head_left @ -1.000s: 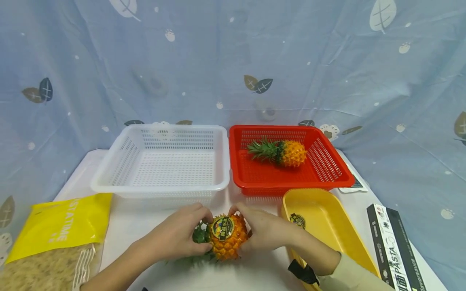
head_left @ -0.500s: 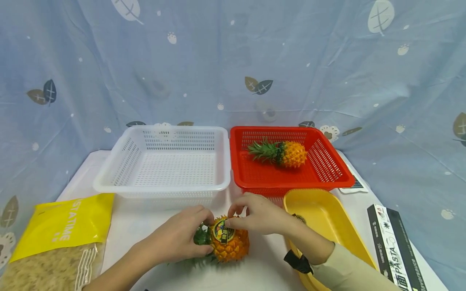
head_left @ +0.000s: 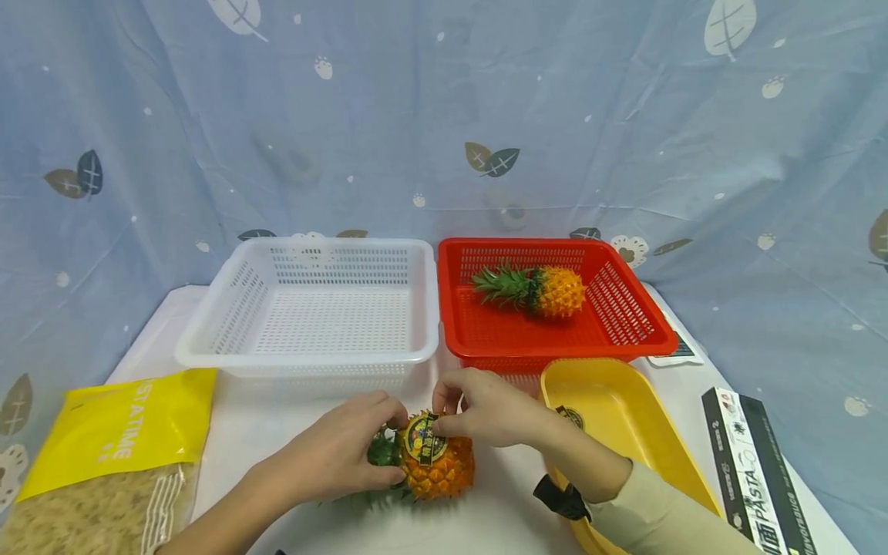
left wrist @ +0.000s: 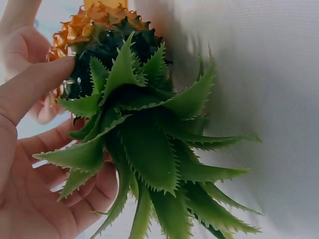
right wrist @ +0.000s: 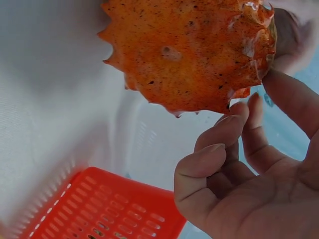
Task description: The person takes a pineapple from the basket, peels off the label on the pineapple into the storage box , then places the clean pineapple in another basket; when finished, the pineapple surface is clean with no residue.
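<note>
A small orange pineapple [head_left: 444, 470] lies on its side on the white table, its green crown [left wrist: 149, 144] toward the left. A round black and gold sticker [head_left: 423, 438] shows on its upper side. My left hand [head_left: 340, 447] grips the pineapple where the crown meets the fruit, thumb on the near side and fingers beyond. My right hand [head_left: 489, 408] has its thumb and curled index finger close together at the sticker's upper right edge, pinching there. In the right wrist view, the thumb [right wrist: 291, 97] touches the pineapple's spiky edge.
Behind stand a white basket [head_left: 305, 360] and a red basket [head_left: 555, 354], the red one holding another pineapple [head_left: 558, 293]. A yellow tray [head_left: 624, 416] with a sticker [head_left: 570, 416] on its rim is at right, beside a pasta box [head_left: 756, 470]. A pasta bag [head_left: 118, 455] lies left.
My right hand has moved from the pineapple's right end up onto its top, thumb now at the sticker. The left hand keeps its grip, and the last half second shows little movement.
</note>
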Motion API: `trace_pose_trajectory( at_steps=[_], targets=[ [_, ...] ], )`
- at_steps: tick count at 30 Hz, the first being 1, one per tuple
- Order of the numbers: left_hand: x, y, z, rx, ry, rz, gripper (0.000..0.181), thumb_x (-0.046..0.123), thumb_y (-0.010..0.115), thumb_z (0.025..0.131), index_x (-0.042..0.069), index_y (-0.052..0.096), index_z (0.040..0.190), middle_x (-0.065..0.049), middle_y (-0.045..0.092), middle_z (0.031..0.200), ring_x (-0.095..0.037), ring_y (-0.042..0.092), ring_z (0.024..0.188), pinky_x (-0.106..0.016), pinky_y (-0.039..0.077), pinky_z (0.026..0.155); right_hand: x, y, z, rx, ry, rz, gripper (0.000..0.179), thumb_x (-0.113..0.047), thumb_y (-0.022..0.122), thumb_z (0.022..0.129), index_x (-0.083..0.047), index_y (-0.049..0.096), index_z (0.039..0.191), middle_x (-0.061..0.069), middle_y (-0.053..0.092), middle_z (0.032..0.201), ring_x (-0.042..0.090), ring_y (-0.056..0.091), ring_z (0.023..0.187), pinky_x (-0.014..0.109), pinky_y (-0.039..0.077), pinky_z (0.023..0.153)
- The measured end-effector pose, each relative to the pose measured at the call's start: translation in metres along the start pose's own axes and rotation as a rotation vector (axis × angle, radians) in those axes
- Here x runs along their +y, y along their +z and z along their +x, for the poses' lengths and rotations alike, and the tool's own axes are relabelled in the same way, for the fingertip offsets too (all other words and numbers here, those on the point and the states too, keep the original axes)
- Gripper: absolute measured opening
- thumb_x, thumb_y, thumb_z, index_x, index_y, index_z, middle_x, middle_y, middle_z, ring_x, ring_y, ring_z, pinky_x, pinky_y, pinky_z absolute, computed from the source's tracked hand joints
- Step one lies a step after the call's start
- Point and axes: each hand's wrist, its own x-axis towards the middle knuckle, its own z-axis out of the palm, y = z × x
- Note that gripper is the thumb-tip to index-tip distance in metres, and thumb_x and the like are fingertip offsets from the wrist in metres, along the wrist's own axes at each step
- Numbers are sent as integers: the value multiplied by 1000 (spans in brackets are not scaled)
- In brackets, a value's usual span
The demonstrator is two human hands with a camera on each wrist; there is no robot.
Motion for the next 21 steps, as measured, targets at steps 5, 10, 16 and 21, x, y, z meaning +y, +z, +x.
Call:
trace_pose_trajectory(
  at_steps=[5, 10, 16, 21],
  targets=[
    [1, -1, 0, -4, -4, 8, 44, 39, 89, 77, 23, 63, 110, 13, 62, 109, -14, 63, 105, -36, 55, 91, -3, -1, 1, -15, 1, 52, 13, -10, 77, 92, -14, 65, 87, -3, 60, 76, 14, 55, 74, 25, 48, 63],
    [2, -1, -1, -10, -21, 9, 44, 39, 89, 78, 23, 64, 110, 14, 62, 109, -13, 63, 104, -37, 55, 89, -2, -2, 1, -11, -1, 91, 11, -10, 78, 91, -14, 68, 86, -4, 61, 74, 13, 54, 72, 25, 48, 62],
    [4, -1, -1, -8, -39, 19, 44, 36, 89, 77, 22, 65, 111, 14, 62, 108, -11, 63, 103, -36, 56, 89, 1, -6, 0, -47, -15, 170, 9, -13, 77, 92, -12, 69, 89, -2, 62, 74, 14, 55, 71, 27, 50, 65],
    [4, -1, 0, -9, -36, 18, 43, 35, 89, 78, 23, 65, 111, 15, 61, 107, -10, 63, 101, -35, 55, 87, 6, -13, -1, -76, -32, 246, 8, -14, 75, 93, -10, 68, 93, -1, 61, 72, 14, 54, 66, 27, 49, 62]
  ],
)
